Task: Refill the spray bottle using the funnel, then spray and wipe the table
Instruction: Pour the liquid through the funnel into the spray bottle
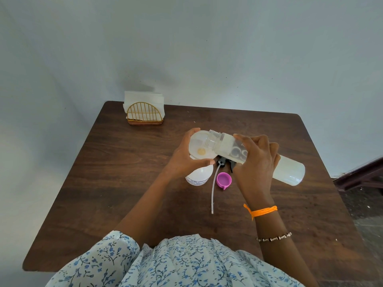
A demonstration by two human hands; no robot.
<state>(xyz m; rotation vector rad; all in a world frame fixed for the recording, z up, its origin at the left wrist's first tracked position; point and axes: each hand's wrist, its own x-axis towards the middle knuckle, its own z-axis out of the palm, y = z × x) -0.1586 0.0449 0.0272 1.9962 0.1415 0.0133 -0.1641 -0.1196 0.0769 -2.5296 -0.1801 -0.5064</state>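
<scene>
A white funnel sits in the neck of the white spray bottle, which stands upright on the brown table. My left hand grips the funnel's rim. My right hand holds a large translucent refill bottle, tipped almost flat with its open threaded mouth over the funnel. A little pale liquid lies in the funnel's bowl. The black spray head with its long clear dip tube lies on the table under the refill bottle. A pink cap lies beside the tube.
A gold wire napkin holder with white paper napkins stands at the table's far left corner. A pale wall runs behind the table. Dark floor and a dark wooden edge show to the right.
</scene>
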